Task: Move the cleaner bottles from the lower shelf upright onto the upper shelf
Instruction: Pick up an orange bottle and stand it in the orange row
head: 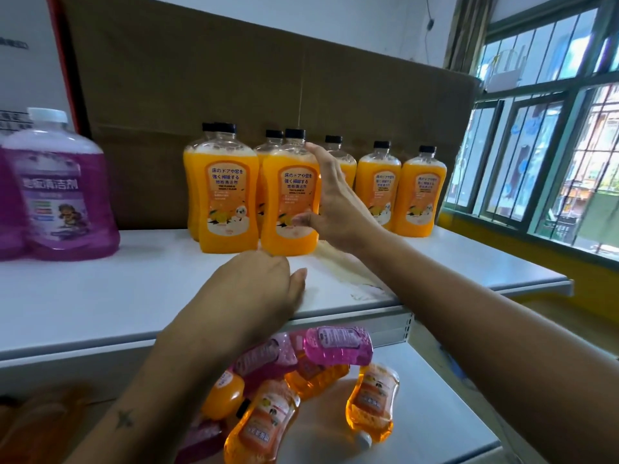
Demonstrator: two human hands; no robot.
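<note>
Several orange cleaner bottles with black caps stand upright in a row at the back of the white upper shelf (100, 296). My right hand (335, 202) lies against the right side of the front orange bottle (289, 195), fingers straight up along it and thumb touching its label. My left hand (258, 289) rests on the upper shelf just in front of that bottle, holding nothing, with its fingertips hidden. On the lower shelf (435, 413) lie a heap of orange bottles (264, 426) and pink bottles (338, 344), all on their sides.
Large purple jugs (60, 195) stand at the left of the upper shelf. A brown cardboard sheet (234, 78) backs the shelf. Barred windows (552, 145) are on the right. Bare shelf surface lies in front of the orange row.
</note>
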